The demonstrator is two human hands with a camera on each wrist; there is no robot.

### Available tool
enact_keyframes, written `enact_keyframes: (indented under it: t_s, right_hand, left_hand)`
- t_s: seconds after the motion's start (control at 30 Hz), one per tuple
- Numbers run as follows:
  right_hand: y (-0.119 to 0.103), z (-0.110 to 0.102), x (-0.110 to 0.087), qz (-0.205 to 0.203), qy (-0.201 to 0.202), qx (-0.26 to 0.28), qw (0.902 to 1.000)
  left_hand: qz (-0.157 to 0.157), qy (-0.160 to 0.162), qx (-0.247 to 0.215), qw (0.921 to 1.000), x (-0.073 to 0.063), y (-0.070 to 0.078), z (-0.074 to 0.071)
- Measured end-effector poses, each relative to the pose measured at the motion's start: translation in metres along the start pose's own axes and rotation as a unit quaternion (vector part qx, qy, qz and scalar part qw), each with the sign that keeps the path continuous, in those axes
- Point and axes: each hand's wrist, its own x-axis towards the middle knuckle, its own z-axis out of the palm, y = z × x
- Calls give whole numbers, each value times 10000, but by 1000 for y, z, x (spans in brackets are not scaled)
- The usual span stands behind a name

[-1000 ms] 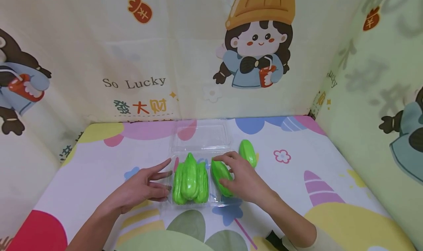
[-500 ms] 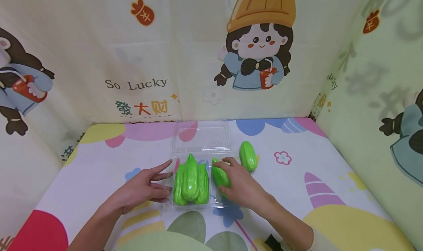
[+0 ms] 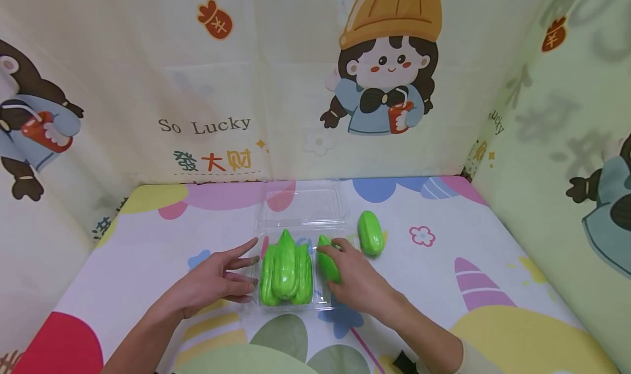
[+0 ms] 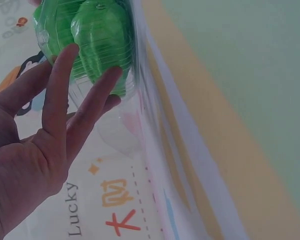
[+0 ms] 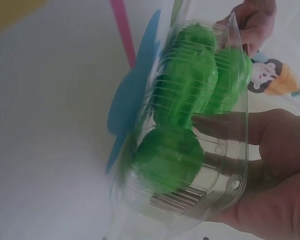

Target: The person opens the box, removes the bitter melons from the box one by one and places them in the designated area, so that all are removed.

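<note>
A clear plastic clamshell box (image 3: pixel 320 306) lies on the table, its lid (image 3: pixel 302 204) folded back. In its left compartment is a pile of several glossy green toy vegetables (image 3: pixel 286 270), cucumber-like with pointed tips. My right hand (image 3: pixel 362 281) grips another green toy vegetable (image 3: pixel 327 264) in the right compartment, fingers bent over it from the right; the hand hides part of it. In the right wrist view, those fingers reach over the box wall. My left hand (image 3: pixel 217 281) holds its straight, spread fingers against the box's left side, fingertips at the wall in the left wrist view.
One more green toy vegetable (image 3: pixel 371 233) lies on the table to the right of the box, beyond my right hand. A patterned cloth (image 3: pixel 424 275) covers the table. Printed curtains (image 3: pixel 276 78) stand behind it and at both sides.
My right hand closes further round the vegetable in the right compartment, which now lies slightly further left and more upright. The left hand stays in place at the box.
</note>
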Motion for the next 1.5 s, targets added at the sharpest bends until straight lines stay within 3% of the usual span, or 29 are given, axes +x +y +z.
enact_keyframes:
  t_s: [0.87,1.5]
  right_hand:
    - [-6,9,-4,-168,197,-204,9995]
    - [-4,3,-1,57,188,19,9998]
  left_hand:
    - [79,-5,-68,9999,-1,0,4]
    - [20,71,-70,9999,0,0,5]
